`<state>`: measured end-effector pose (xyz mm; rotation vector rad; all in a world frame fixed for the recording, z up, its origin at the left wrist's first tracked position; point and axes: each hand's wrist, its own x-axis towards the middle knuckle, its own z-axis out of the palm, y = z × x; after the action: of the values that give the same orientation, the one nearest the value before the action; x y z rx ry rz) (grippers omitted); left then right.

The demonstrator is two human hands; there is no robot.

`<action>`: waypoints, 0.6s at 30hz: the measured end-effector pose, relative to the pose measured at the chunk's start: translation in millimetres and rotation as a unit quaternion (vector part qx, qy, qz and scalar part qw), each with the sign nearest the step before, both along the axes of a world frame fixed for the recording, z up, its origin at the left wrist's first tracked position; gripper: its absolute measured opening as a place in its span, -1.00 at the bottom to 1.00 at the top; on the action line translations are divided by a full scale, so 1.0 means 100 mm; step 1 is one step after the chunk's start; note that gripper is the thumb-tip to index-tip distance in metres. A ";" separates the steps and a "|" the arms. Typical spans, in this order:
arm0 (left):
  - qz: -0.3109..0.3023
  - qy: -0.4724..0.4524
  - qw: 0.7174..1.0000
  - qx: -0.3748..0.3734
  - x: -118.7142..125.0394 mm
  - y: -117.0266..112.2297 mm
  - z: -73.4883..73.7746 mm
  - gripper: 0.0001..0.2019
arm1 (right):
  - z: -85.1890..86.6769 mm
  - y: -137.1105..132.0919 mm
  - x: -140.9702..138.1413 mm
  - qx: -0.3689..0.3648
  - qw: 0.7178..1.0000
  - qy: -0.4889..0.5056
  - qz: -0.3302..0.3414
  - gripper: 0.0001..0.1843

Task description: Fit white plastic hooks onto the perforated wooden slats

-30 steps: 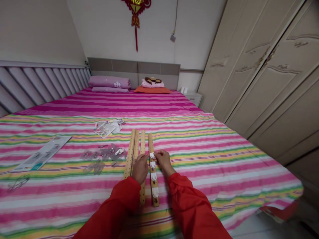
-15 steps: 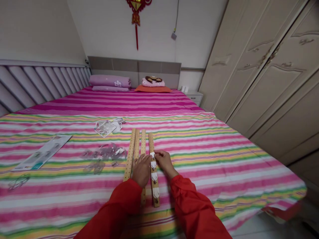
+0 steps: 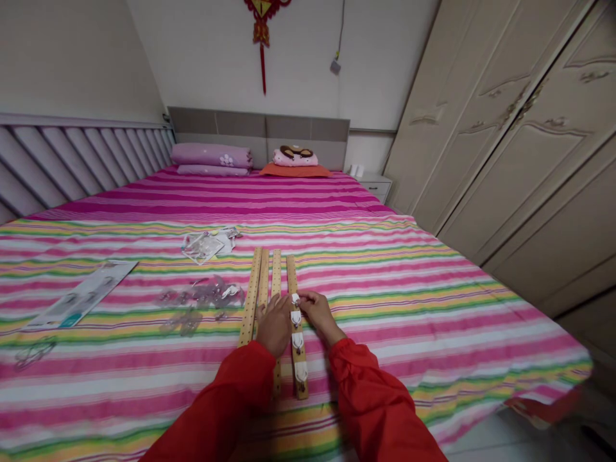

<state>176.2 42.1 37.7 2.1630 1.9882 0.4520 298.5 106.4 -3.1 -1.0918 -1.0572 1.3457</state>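
Several perforated wooden strips [image 3: 269,282] lie side by side on the striped bedspread [image 3: 409,301]. The rightmost strip [image 3: 291,277] carries a row of small white hooks [image 3: 298,343]. My right hand [image 3: 315,311] pinches the top white hook [image 3: 294,299] on that strip. Resting on the strips just left of it, my left hand [image 3: 273,324] has its fingers curled, and their tips press by the same hook. Both arms wear red sleeves.
Clear plastic hooks [image 3: 202,298] lie scattered to the left of the strips. An opened packet [image 3: 205,246] and a card sheet [image 3: 79,298] lie further left. Pillows [image 3: 212,157] sit at the headboard. A cream wardrobe [image 3: 520,135] stands on the right.
My left hand has slid slightly toward me along the strips. My right hand keeps its pinch on the top white hook. Little else differs.
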 end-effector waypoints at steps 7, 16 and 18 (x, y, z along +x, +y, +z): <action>0.002 -0.012 1.000 -0.005 0.01 0.01 0.03 -0.49 | 0.08 -0.04 0.03 -0.026 0.998 0.049 0.037 -0.67; 0.026 -0.005 0.999 -0.028 0.04 -0.05 0.07 -0.50 | 0.08 -0.01 0.06 -0.044 0.996 0.062 0.052 -0.62; 0.024 -0.007 0.999 -0.019 0.04 -0.04 0.05 -0.51 | 0.07 -0.01 0.04 -0.040 0.996 0.068 0.052 -0.61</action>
<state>180.7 37.9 43.1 2.0865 2.0288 0.4313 302.9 105.2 3.8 -0.9993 -0.9786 1.5338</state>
